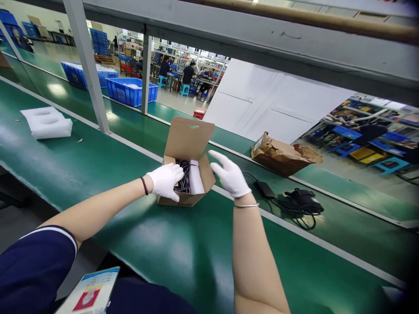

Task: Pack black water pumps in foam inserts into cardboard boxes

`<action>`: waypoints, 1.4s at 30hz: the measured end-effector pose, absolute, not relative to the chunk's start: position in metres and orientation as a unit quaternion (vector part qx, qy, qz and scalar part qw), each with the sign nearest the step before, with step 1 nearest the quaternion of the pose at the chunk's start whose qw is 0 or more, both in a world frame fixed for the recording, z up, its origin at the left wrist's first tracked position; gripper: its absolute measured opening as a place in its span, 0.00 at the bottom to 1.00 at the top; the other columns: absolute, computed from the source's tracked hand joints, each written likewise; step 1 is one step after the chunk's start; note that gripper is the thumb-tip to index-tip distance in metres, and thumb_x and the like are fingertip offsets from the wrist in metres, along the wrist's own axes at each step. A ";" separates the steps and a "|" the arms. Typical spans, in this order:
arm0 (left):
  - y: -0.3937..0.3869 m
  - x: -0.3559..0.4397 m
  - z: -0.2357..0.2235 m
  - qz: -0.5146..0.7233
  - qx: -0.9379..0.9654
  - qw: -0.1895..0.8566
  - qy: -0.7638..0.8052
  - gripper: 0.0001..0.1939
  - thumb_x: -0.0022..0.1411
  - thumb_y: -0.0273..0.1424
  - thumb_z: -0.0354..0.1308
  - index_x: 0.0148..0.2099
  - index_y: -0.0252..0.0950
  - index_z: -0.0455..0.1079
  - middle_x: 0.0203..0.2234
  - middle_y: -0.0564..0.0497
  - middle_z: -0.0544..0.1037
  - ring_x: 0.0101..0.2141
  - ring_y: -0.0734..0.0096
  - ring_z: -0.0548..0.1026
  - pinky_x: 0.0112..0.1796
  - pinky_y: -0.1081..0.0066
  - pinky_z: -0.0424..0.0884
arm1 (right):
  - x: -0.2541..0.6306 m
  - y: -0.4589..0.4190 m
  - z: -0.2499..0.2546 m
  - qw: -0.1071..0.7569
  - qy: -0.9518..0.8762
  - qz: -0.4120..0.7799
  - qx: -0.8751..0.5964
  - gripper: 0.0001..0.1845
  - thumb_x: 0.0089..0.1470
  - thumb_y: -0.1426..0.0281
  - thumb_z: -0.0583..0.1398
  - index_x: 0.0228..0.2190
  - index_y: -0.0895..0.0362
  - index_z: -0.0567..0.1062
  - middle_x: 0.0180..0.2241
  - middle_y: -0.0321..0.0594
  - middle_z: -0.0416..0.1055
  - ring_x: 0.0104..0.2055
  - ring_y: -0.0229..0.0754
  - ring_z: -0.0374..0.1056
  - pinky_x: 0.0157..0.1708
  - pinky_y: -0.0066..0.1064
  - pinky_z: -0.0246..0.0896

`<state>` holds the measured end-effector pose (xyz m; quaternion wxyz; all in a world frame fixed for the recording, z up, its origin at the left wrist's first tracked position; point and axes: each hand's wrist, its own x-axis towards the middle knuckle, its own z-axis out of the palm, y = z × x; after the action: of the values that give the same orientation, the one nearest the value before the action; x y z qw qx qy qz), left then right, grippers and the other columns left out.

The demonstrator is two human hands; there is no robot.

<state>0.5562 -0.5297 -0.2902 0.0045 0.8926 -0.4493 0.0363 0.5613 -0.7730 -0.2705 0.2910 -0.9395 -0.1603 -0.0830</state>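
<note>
An open cardboard box [190,141] stands on the green work surface, its lid raised at the back. Inside it lie a bundle of black cables [185,176] and a white foam-wrapped piece [195,178]. My left hand [166,180], in a white glove, rests over the left side of the box with fingers stretched out onto the cables. To the right of the box, my right hand [230,173], gloved too, hovers beside the side flap with fingers spread and nothing in them.
White foam [49,123] lies on the surface at left. Beyond a rail, a black power adapter [265,190], coiled black cables [303,203] and a crumpled brown paper-lined carton [283,155] sit at right. Blue crates [132,92] stand behind metal posts [88,65]. Other people work farther back.
</note>
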 end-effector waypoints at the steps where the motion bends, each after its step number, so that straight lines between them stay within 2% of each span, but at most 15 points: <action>1: -0.529 0.557 -0.292 0.038 0.891 0.005 -0.452 0.39 0.53 0.53 0.64 0.54 0.25 0.69 0.51 0.33 0.72 0.51 0.44 0.69 0.52 0.57 0.65 | 0.567 -0.782 -0.278 0.368 -0.130 -0.080 -0.917 0.34 0.61 0.61 0.52 0.66 0.55 0.55 0.66 0.50 0.57 0.67 0.46 0.55 0.64 0.44 0.54; 3: -0.528 0.560 -0.296 0.040 0.889 0.014 -0.456 0.38 0.52 0.53 0.64 0.53 0.26 0.69 0.50 0.34 0.73 0.50 0.44 0.70 0.52 0.56 0.66 | 0.584 -0.784 -0.298 0.467 -0.103 -0.034 -0.877 0.44 0.58 0.57 0.54 0.69 0.59 0.44 0.68 0.55 0.52 0.68 0.45 0.55 0.61 0.42 0.59; 5: -0.527 0.562 -0.302 0.039 0.887 0.046 -0.457 0.37 0.50 0.52 0.66 0.52 0.26 0.71 0.48 0.33 0.74 0.50 0.42 0.71 0.53 0.52 0.66 | 0.602 -0.770 -0.319 0.504 -0.111 -0.014 -0.856 0.45 0.56 0.54 0.56 0.67 0.58 0.46 0.66 0.55 0.56 0.65 0.45 0.59 0.58 0.40 0.62; 9: -0.520 0.548 -0.319 0.043 0.847 0.357 -0.391 0.41 0.45 0.48 0.71 0.57 0.32 0.68 0.54 0.35 0.73 0.56 0.40 0.69 0.58 0.47 0.64 | 0.615 -0.737 -0.348 0.521 -0.110 -0.101 -0.841 0.25 0.58 0.59 0.53 0.53 0.58 0.66 0.55 0.53 0.69 0.62 0.44 0.64 0.59 0.40 0.61; 13: -0.509 0.515 -0.326 0.018 0.721 0.661 -0.207 0.44 0.65 0.51 0.54 0.72 0.34 0.43 0.58 0.37 0.72 0.56 0.53 0.73 0.53 0.55 0.74 | 0.591 -0.745 -0.357 0.510 -0.100 -0.153 -0.841 0.17 0.61 0.64 0.47 0.42 0.57 0.70 0.49 0.54 0.71 0.64 0.44 0.61 0.63 0.43 0.54; 16: -0.507 0.504 -0.324 -0.037 0.649 0.755 -0.085 0.55 0.59 0.45 0.65 0.74 0.32 0.35 0.50 0.39 0.78 0.49 0.54 0.78 0.50 0.57 0.77 | 0.559 -0.760 -0.358 0.471 -0.144 -0.170 -0.854 0.21 0.64 0.63 0.42 0.45 0.56 0.70 0.57 0.51 0.67 0.66 0.44 0.58 0.65 0.44 0.52; 18: -0.510 0.504 -0.329 -0.015 0.644 0.760 -0.079 0.57 0.52 0.43 0.70 0.74 0.33 0.41 0.50 0.41 0.79 0.48 0.54 0.78 0.49 0.56 0.77 | 0.539 -0.763 -0.359 0.438 -0.180 -0.149 -0.868 0.24 0.64 0.57 0.46 0.54 0.55 0.66 0.66 0.50 0.56 0.69 0.46 0.52 0.65 0.45 0.51; 20: -0.516 0.506 -0.342 0.051 0.652 0.751 -0.089 0.50 0.53 0.45 0.70 0.71 0.35 0.53 0.54 0.41 0.76 0.51 0.54 0.77 0.52 0.55 0.76 | 0.524 -0.761 -0.362 0.403 -0.191 -0.136 -0.885 0.32 0.61 0.51 0.52 0.59 0.56 0.61 0.69 0.51 0.48 0.71 0.49 0.47 0.66 0.47 0.51; 22: -0.523 0.507 -0.360 0.132 0.682 0.714 -0.086 0.39 0.55 0.47 0.67 0.65 0.36 0.64 0.57 0.41 0.73 0.55 0.54 0.73 0.58 0.55 0.71 | 0.515 -0.755 -0.368 0.374 -0.175 -0.151 -0.898 0.33 0.61 0.50 0.52 0.59 0.56 0.59 0.69 0.52 0.49 0.72 0.49 0.44 0.66 0.48 0.50; 25: -0.526 0.506 -0.386 0.233 0.729 0.638 -0.083 0.29 0.60 0.51 0.62 0.57 0.40 0.73 0.64 0.42 0.64 0.64 0.54 0.64 0.65 0.54 0.60 | 0.510 -0.746 -0.381 0.366 -0.160 -0.207 -0.893 0.24 0.65 0.56 0.46 0.55 0.56 0.62 0.67 0.52 0.53 0.72 0.46 0.44 0.66 0.49 0.50; 27: -0.522 0.507 -0.397 0.249 0.739 0.611 -0.135 0.26 0.62 0.52 0.59 0.55 0.40 0.74 0.68 0.43 0.57 0.68 0.52 0.56 0.66 0.52 0.56 | 0.508 -0.742 -0.391 0.382 -0.157 -0.246 -0.877 0.20 0.65 0.61 0.43 0.51 0.55 0.63 0.65 0.53 0.56 0.72 0.45 0.45 0.65 0.50 0.51; 29: -0.514 0.510 -0.401 0.242 0.742 0.584 -0.220 0.26 0.62 0.52 0.60 0.55 0.41 0.74 0.67 0.41 0.60 0.68 0.50 0.54 0.66 0.46 0.54 | 0.505 -0.741 -0.400 0.392 -0.142 -0.265 -0.870 0.18 0.65 0.64 0.42 0.48 0.55 0.65 0.63 0.52 0.58 0.72 0.46 0.46 0.65 0.52 0.52; 34: -0.497 0.517 -0.397 0.258 0.756 0.486 -0.356 0.19 0.59 0.45 0.67 0.48 0.41 0.75 0.47 0.44 0.80 0.58 0.52 0.72 0.62 0.42 0.61 | 0.498 -0.747 -0.415 0.366 -0.133 -0.254 -0.885 0.14 0.56 0.57 0.60 0.40 0.52 0.70 0.56 0.48 0.66 0.69 0.53 0.51 0.64 0.58 0.53; 38: -0.497 0.518 -0.391 0.266 0.770 0.454 -0.361 0.11 0.63 0.42 0.63 0.42 0.40 0.76 0.41 0.45 0.82 0.53 0.56 0.75 0.58 0.47 0.68 | 0.494 -0.748 -0.404 0.337 -0.159 -0.276 -0.886 0.11 0.53 0.59 0.64 0.33 0.52 0.71 0.43 0.44 0.75 0.64 0.50 0.60 0.66 0.55 0.50; 42: -0.500 0.511 -0.391 0.250 0.793 0.451 -0.323 0.13 0.60 0.44 0.65 0.42 0.41 0.75 0.45 0.45 0.80 0.58 0.53 0.71 0.62 0.44 0.60 | 0.484 -0.732 -0.370 0.299 -0.211 -0.299 -0.881 0.11 0.57 0.58 0.62 0.30 0.53 0.76 0.40 0.42 0.77 0.64 0.54 0.59 0.67 0.60 0.40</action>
<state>0.5108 -0.4998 -0.3909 0.4511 0.7934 -0.3234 0.2500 0.4838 -0.7319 -0.3704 0.2992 -0.8812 -0.2108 -0.2993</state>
